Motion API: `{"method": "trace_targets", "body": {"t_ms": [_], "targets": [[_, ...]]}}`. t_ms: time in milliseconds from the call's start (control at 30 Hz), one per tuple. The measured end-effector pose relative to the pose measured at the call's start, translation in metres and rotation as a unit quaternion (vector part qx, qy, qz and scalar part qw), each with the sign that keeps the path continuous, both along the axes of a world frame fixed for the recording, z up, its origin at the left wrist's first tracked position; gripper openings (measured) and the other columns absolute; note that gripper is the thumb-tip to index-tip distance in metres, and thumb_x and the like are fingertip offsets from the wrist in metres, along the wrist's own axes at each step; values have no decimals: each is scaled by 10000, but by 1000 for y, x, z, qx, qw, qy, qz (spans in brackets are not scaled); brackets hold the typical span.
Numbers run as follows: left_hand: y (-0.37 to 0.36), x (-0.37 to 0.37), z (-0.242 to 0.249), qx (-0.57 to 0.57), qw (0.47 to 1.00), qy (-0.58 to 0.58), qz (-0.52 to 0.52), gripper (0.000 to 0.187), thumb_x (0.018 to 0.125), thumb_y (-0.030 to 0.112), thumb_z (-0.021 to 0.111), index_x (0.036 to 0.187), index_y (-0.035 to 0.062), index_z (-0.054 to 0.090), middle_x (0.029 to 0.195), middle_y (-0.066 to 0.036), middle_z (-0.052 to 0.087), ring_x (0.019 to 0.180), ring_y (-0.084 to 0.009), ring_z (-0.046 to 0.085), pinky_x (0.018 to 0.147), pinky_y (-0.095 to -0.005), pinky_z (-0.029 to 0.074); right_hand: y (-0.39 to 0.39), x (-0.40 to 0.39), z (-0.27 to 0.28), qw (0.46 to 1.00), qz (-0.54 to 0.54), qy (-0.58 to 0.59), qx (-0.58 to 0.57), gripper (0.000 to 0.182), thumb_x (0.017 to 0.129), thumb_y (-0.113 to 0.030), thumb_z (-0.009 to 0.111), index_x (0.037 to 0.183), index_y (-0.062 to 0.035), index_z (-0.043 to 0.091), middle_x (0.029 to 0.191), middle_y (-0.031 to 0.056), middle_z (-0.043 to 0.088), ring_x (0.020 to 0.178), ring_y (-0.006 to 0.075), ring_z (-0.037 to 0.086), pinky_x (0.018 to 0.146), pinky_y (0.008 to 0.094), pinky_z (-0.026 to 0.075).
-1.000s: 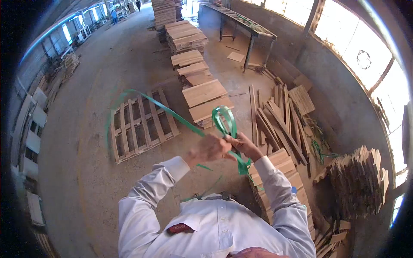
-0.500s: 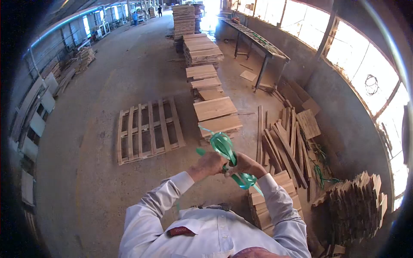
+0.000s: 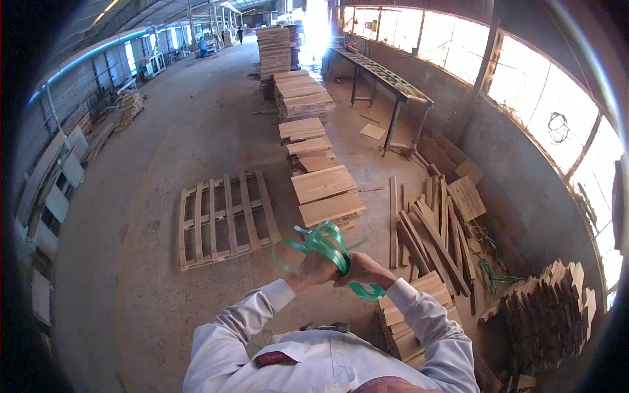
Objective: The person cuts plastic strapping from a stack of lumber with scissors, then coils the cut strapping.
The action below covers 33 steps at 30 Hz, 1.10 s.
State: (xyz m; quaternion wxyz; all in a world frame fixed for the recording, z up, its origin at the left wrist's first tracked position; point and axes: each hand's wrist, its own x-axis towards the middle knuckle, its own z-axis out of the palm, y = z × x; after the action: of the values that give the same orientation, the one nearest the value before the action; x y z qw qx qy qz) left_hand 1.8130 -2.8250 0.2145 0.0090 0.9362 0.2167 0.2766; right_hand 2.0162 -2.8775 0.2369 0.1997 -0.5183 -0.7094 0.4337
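Note:
A looped bundle of green plastic strapping [image 3: 325,240] is gathered in front of my chest. My left hand [image 3: 316,268] is closed on the bundle from the left, with loops standing up above the fingers. Close against it, my right hand [image 3: 364,267] is wrapped round the middle of the same strapping. More green loops hang out below the right hand, near the cuff. The fingertips of both hands are partly hidden by the strap and by each other.
A wooden pallet [image 3: 227,218] lies on the floor to the left. Stacks of boards [image 3: 327,195] run ahead in a row. Loose planks [image 3: 436,229] and a pile of upright boards [image 3: 547,318] are on the right, with a long metal-legged table [image 3: 386,73] beyond.
My hands have come closer together around the strapping, and its upper loops have spread to the left. The view has tilted up slightly.

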Motion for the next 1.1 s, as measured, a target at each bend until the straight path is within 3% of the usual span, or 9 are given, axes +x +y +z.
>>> {"method": "trace_targets", "body": {"t_ms": [100, 167, 267, 367, 467, 567, 667, 1000, 1100], "targets": [[-3, -7, 10, -130, 988, 80, -23, 407, 848, 336, 774, 1094, 26, 677, 1140, -219, 665, 1148, -414, 610, 1017, -536, 464, -1, 6, -7, 998, 12, 18, -54, 533, 652, -232, 946, 1093, -43, 714, 937, 58, 753, 852, 166, 676, 835, 356, 539], [-1, -10, 15, -191, 973, 101, -84, 482, 770, 346, 862, 1064, 6, 687, 1102, -222, 674, 1104, -394, 632, 962, -525, 480, -1, 12, -9, 998, 14, -17, -61, 525, 653, -224, 936, 1092, -43, 712, 923, 62, 750, 843, 165, 675, 827, 356, 539], [5, -12, 7, -273, 950, 128, -79, 502, 819, 378, 839, 1103, -5, 684, 1142, -228, 686, 1104, -389, 646, 963, -506, 506, -5, 13, -14, 997, 6, 13, -71, 505, 658, -226, 921, 1081, -46, 711, 911, 70, 747, 838, 167, 677, 816, 357, 538], [3, -18, 4, -267, 952, 114, -95, 454, 849, 328, 807, 1129, -4, 676, 1139, -221, 694, 1055, -387, 666, 934, -487, 534, -7, 14, -13, 998, 2, 16, -60, 480, 666, -224, 912, 1063, -45, 708, 913, 68, 748, 846, 163, 677, 820, 355, 538], [4, -22, -6, -220, 956, 78, -179, 339, 899, 233, 719, 1139, 0, 666, 1097, -201, 697, 1016, -374, 685, 896, -466, 552, -7, 15, -20, 999, 20, -1, -26, 474, 683, -191, 911, 1081, -47, 698, 930, 58, 751, 869, 156, 683, 842, 355, 543], [-15, -25, 37, 3, 983, 89, -163, 268, 891, 161, 645, 1125, 31, 668, 1041, -163, 697, 988, -337, 703, 861, -439, 575, -8, 21, -34, 986, 38, 137, -84, 442, 762, -123, 893, 1149, -45, 692, 971, 44, 761, 887, 142, 695, 851, 322, 552], [-9, -22, 19, 139, 979, 56, -140, 240, 864, 159, 621, 1077, 71, 687, 966, -117, 697, 943, -281, 718, 786, -413, 596, -15, 15, -39, 968, 18, 188, -167, 388, 803, -94, 876, 1151, -36, 714, 997, 40, 769, 897, 128, 700, 854, 304, 556], [-3, -1, 4, 192, 975, 103, -31, 117, 806, 181, 666, 876, 88, 651, 779, -102, 668, 693, -268, 721, 581, -395, 585, -17, 12, -28, 994, -21, 78, -73, 188, 879, -159, 815, 1002, -36, 743, 953, 58, 772, 859, 126, 708, 816, 322, 563], [1, 4, 8, 175, 980, 92, -34, 122, 807, 183, 662, 875, 82, 652, 775, -110, 667, 700, -273, 725, 570, -389, 582, -16, 17, -50, 951, -33, 263, -161, 191, 885, -210, 820, 923, -43, 735, 930, 62, 766, 803, 112, 695, 751, 321, 554]]}}
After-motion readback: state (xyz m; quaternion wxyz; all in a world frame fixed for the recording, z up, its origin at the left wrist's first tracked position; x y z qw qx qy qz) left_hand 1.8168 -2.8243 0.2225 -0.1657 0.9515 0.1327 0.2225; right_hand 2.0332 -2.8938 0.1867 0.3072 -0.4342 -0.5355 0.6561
